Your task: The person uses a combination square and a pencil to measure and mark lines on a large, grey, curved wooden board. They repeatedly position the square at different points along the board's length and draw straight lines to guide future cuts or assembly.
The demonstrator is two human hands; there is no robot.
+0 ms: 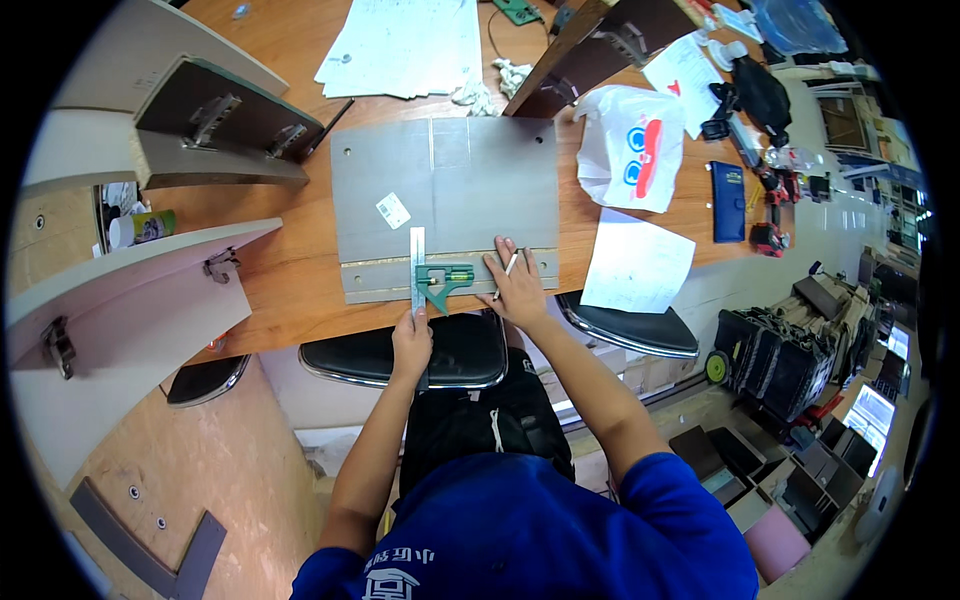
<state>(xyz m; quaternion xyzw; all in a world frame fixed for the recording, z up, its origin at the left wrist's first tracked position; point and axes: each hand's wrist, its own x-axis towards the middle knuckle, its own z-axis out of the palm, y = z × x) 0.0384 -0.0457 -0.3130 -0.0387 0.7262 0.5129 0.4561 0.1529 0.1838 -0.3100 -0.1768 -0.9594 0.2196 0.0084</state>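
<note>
A grey board (385,165) lies flat on the wooden table, with a pale sticker and a groove running across near its front edge. On that front part rests a combination square (440,279) with a green head and a steel rule. My left hand (411,345) is closed round the near end of the rule, at the board's front edge. To the right of the green head, my right hand (519,293) presses on the board with its fingers stretched forward. A thin white pen or pencil (508,271) is held between those fingers; its tip is too small to make out.
Hinged panels (205,130) stand at the left, and another upright panel (570,60) behind the board. A white plastic bag (625,150), a paper sheet (640,260) and a blue notebook (728,202) lie right. Black stools (450,350) sit under the table edge.
</note>
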